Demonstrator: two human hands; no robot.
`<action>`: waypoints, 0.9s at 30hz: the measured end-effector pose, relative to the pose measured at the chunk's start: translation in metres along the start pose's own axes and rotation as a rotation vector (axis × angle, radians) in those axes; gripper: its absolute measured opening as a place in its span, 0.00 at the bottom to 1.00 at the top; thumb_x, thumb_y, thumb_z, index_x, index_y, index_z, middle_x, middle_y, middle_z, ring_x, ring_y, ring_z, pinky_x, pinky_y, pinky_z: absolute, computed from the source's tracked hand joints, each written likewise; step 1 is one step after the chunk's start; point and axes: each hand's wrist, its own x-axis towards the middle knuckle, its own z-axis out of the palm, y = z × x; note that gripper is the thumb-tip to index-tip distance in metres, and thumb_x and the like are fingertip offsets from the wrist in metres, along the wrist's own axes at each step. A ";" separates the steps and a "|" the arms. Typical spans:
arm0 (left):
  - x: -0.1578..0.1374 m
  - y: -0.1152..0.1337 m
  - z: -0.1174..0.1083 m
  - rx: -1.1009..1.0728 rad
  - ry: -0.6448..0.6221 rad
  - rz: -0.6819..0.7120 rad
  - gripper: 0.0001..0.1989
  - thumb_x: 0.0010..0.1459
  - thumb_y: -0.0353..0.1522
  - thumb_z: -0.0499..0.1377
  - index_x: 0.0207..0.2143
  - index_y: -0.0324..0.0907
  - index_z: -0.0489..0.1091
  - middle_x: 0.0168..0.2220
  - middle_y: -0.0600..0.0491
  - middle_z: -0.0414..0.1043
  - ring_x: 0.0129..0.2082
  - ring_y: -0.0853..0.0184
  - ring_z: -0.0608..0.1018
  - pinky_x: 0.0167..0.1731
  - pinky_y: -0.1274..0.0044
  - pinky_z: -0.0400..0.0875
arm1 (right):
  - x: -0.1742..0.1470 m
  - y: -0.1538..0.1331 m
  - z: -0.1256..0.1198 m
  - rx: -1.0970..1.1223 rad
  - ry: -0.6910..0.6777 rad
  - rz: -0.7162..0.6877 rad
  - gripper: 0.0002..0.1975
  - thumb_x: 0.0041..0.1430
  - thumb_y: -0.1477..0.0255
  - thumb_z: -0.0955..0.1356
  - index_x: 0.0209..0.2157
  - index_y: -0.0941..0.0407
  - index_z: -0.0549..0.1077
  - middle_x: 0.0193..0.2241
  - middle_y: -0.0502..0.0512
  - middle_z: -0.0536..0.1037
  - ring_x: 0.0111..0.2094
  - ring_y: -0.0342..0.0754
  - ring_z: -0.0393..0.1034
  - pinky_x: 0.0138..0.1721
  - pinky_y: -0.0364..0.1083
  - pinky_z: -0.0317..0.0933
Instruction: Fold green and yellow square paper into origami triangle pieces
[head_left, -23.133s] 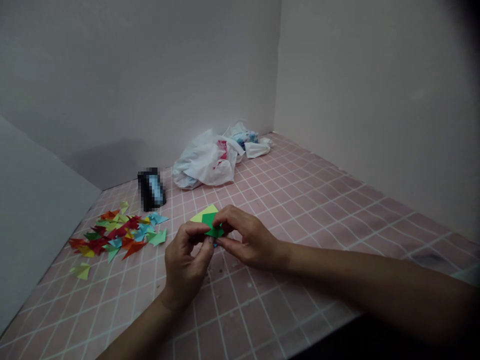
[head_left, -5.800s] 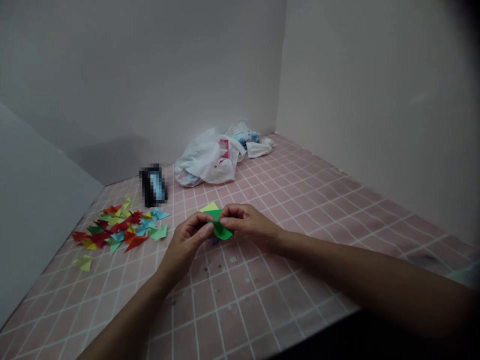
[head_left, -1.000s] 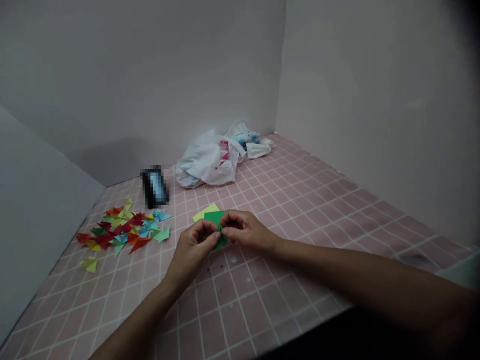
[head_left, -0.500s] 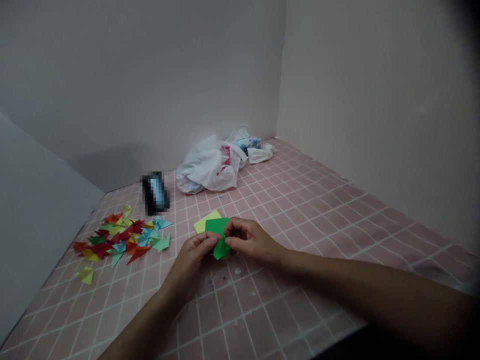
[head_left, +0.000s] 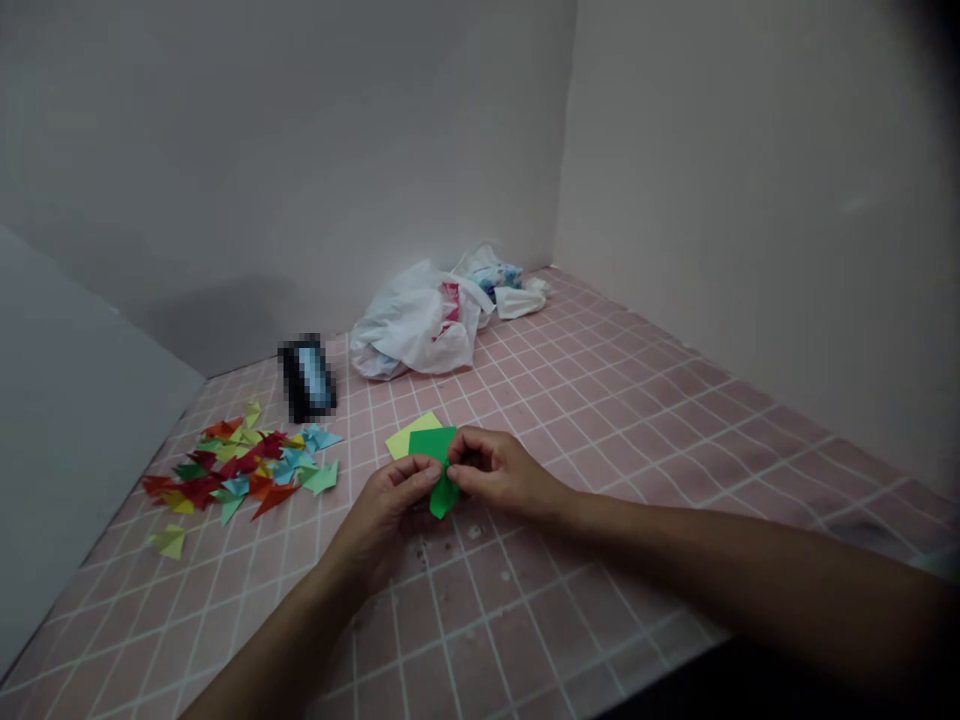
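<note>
Between my two hands is a small folded piece of green paper (head_left: 444, 497), its lower end pointing down toward me. My left hand (head_left: 397, 492) pinches its left side between thumb and fingers. At its upper right, the thumb and bent fingers of my right hand (head_left: 491, 470) close on the same paper, and the fingertips partly hide the folds. Just behind lies a flat green sheet (head_left: 429, 440), partly covered by my hands, over a yellow sheet (head_left: 405, 436).
To the left spreads a pile of small folded paper shapes (head_left: 240, 470) in several colours, with a pale yellow one (head_left: 169, 542) apart. A blurred-out dark device (head_left: 307, 378) stands behind. White plastic bags (head_left: 416, 325) lie by the wall. The pink tiled surface (head_left: 600, 370) meets walls.
Both hands keep hold of the green paper while my fingers shift slightly at its folds. The whole view has moved a little.
</note>
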 end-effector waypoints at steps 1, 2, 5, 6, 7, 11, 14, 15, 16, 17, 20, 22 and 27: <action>0.000 0.000 0.000 0.004 -0.002 0.001 0.16 0.45 0.39 0.73 0.29 0.39 0.74 0.25 0.55 0.71 0.23 0.72 0.71 0.23 0.79 0.71 | 0.000 0.000 0.000 -0.005 0.003 0.001 0.02 0.51 0.72 0.67 0.27 0.56 0.68 0.24 0.48 0.67 0.27 0.43 0.61 0.29 0.43 0.56; 0.000 0.000 0.000 0.008 -0.004 0.002 0.16 0.45 0.39 0.73 0.29 0.39 0.74 0.25 0.55 0.71 0.23 0.72 0.71 0.23 0.80 0.71 | 0.000 0.000 0.000 -0.009 0.005 0.001 0.02 0.51 0.73 0.67 0.27 0.56 0.68 0.24 0.47 0.67 0.27 0.42 0.61 0.29 0.43 0.56; 0.000 0.000 0.000 0.023 -0.003 0.010 0.16 0.45 0.39 0.73 0.30 0.40 0.74 0.25 0.56 0.71 0.23 0.72 0.71 0.23 0.80 0.70 | 0.000 0.001 0.000 -0.018 0.012 -0.003 0.03 0.52 0.73 0.67 0.27 0.56 0.68 0.24 0.48 0.68 0.27 0.42 0.62 0.28 0.43 0.56; 0.000 0.000 0.000 0.034 -0.002 0.015 0.16 0.46 0.39 0.73 0.30 0.40 0.74 0.25 0.56 0.71 0.24 0.72 0.71 0.24 0.80 0.70 | 0.000 0.001 0.000 -0.023 0.017 -0.008 0.03 0.52 0.73 0.67 0.27 0.56 0.68 0.24 0.48 0.68 0.27 0.42 0.62 0.29 0.43 0.56; 0.000 0.000 -0.001 0.047 0.000 0.022 0.15 0.46 0.39 0.73 0.30 0.40 0.74 0.26 0.56 0.71 0.24 0.72 0.71 0.24 0.81 0.70 | 0.000 0.002 0.000 -0.031 0.022 -0.017 0.03 0.52 0.73 0.67 0.27 0.56 0.67 0.25 0.48 0.68 0.27 0.42 0.62 0.29 0.43 0.56; 0.000 0.001 0.000 0.106 0.014 0.035 0.15 0.47 0.40 0.72 0.30 0.39 0.76 0.26 0.55 0.70 0.25 0.72 0.71 0.25 0.80 0.69 | -0.001 -0.001 -0.001 -0.079 0.034 -0.061 0.04 0.53 0.74 0.67 0.27 0.56 0.67 0.25 0.48 0.68 0.27 0.42 0.61 0.29 0.43 0.56; -0.001 0.001 0.000 0.136 0.030 0.046 0.15 0.47 0.40 0.72 0.31 0.39 0.76 0.26 0.55 0.71 0.24 0.72 0.71 0.24 0.80 0.69 | -0.002 -0.004 -0.001 -0.113 0.045 -0.069 0.03 0.52 0.75 0.67 0.26 0.56 0.67 0.25 0.48 0.68 0.27 0.42 0.61 0.29 0.43 0.55; -0.001 0.002 0.000 0.143 0.034 0.049 0.15 0.47 0.40 0.72 0.31 0.39 0.76 0.26 0.55 0.71 0.24 0.72 0.71 0.24 0.80 0.68 | -0.002 -0.006 -0.001 -0.121 0.047 -0.071 0.03 0.52 0.75 0.67 0.26 0.56 0.67 0.25 0.48 0.67 0.27 0.42 0.61 0.29 0.43 0.55; -0.001 0.002 0.000 0.146 0.036 0.051 0.15 0.47 0.40 0.72 0.31 0.39 0.77 0.26 0.54 0.71 0.24 0.72 0.71 0.24 0.80 0.68 | -0.002 -0.007 -0.001 -0.128 0.046 -0.073 0.04 0.52 0.75 0.67 0.26 0.56 0.67 0.25 0.48 0.67 0.27 0.42 0.61 0.29 0.43 0.55; -0.001 0.002 0.000 0.147 0.038 0.052 0.15 0.47 0.40 0.72 0.31 0.39 0.77 0.26 0.54 0.72 0.24 0.72 0.71 0.25 0.80 0.68 | -0.002 -0.008 -0.001 -0.132 0.043 -0.074 0.04 0.52 0.75 0.67 0.26 0.56 0.67 0.25 0.48 0.67 0.27 0.42 0.61 0.29 0.43 0.55; -0.002 0.002 0.001 0.154 0.045 0.049 0.15 0.46 0.40 0.72 0.32 0.39 0.77 0.27 0.54 0.71 0.24 0.72 0.71 0.24 0.80 0.68 | -0.003 -0.010 0.000 -0.133 0.043 -0.072 0.04 0.53 0.75 0.67 0.26 0.56 0.67 0.25 0.48 0.67 0.27 0.42 0.61 0.29 0.43 0.55; -0.002 0.002 0.001 0.166 0.057 0.047 0.16 0.46 0.41 0.72 0.32 0.39 0.77 0.27 0.54 0.70 0.24 0.72 0.71 0.24 0.79 0.69 | -0.003 -0.010 0.000 -0.132 0.047 -0.072 0.04 0.53 0.75 0.67 0.26 0.56 0.67 0.25 0.48 0.67 0.27 0.42 0.60 0.29 0.43 0.55; -0.003 0.004 0.004 0.201 0.075 0.062 0.17 0.45 0.42 0.72 0.31 0.39 0.76 0.27 0.55 0.70 0.25 0.71 0.70 0.24 0.78 0.70 | -0.003 -0.006 0.000 -0.152 0.062 -0.096 0.03 0.53 0.76 0.66 0.26 0.56 0.67 0.25 0.48 0.68 0.27 0.42 0.60 0.29 0.43 0.54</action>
